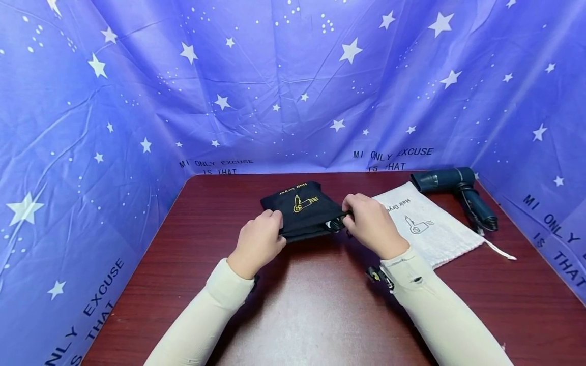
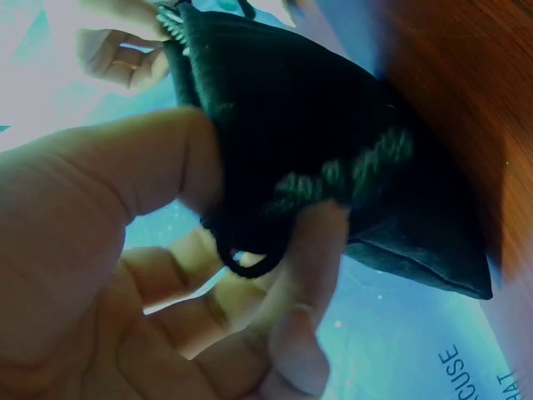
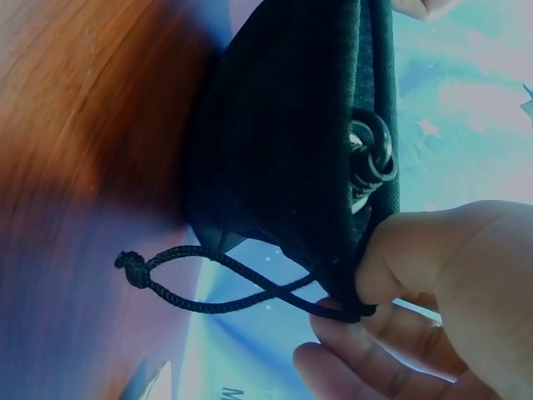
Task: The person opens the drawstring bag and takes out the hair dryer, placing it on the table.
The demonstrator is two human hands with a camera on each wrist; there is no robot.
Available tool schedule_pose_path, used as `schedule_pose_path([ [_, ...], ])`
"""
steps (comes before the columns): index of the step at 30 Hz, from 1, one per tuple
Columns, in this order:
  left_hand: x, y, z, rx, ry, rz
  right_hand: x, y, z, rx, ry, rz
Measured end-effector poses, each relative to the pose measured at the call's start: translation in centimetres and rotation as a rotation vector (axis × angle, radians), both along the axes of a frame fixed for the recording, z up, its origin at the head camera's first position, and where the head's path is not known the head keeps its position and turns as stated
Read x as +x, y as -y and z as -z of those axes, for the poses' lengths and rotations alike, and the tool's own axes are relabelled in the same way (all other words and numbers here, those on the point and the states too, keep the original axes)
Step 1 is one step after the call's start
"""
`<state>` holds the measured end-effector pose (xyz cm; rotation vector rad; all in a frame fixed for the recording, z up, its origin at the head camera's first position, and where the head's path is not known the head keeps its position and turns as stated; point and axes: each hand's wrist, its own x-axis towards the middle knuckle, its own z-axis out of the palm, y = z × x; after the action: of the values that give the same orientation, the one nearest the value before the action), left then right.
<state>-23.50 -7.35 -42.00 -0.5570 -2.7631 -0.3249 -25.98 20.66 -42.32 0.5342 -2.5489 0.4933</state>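
A black drawstring bag (image 1: pixel 311 221) with a yellow hair dryer print is held up at its mouth, close over the table. My left hand (image 1: pixel 258 239) pinches the left corner of the mouth between thumb and finger, beside a small cord loop (image 2: pixel 250 265). At the opposite corner my right hand (image 1: pixel 373 226) pinches the hem. A knotted drawstring (image 3: pixel 212 307) hangs from that side. Between the two edges of the mouth shows a dark ribbed end with a ring (image 3: pixel 379 150); the rest of that object is hidden inside the bag.
To the right, a white drawstring bag (image 1: pixel 444 241) with a hair dryer print lies flat on the brown table (image 1: pixel 311 315). A dark hair dryer (image 1: pixel 446 179) with a folded cord lies behind it. Purple star-patterned cloth (image 1: pixel 274 76) hangs around the back and sides.
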Motion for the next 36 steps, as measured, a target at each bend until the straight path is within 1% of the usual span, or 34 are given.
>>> schedule_pose_path([
  [3,0.1,0.0,0.0,-0.018,0.047,-0.001,-0.2,-0.1,0.3,0.013,0.025,0.003],
  [6,0.2,-0.1,0.1,-0.035,0.075,0.000,-0.5,-0.3,0.7,0.021,0.036,0.007],
  [11,0.4,-0.3,0.2,-0.061,0.092,0.005,-0.8,-0.4,1.1,0.026,0.057,0.015],
  [16,0.7,-0.6,0.4,-0.086,0.092,0.018,-1.0,-0.5,1.4,0.037,0.092,0.026],
  [24,0.9,-1.1,0.9,-0.115,0.130,0.028,-1.3,-0.9,1.8,0.043,0.117,0.052],
  [32,1.2,-1.4,0.9,-0.169,0.160,0.038,-1.2,-0.7,1.9,0.061,0.132,0.079],
  [36,1.5,-1.7,0.9,-0.186,0.173,0.058,-0.9,-0.6,1.8,0.065,0.151,0.100],
])
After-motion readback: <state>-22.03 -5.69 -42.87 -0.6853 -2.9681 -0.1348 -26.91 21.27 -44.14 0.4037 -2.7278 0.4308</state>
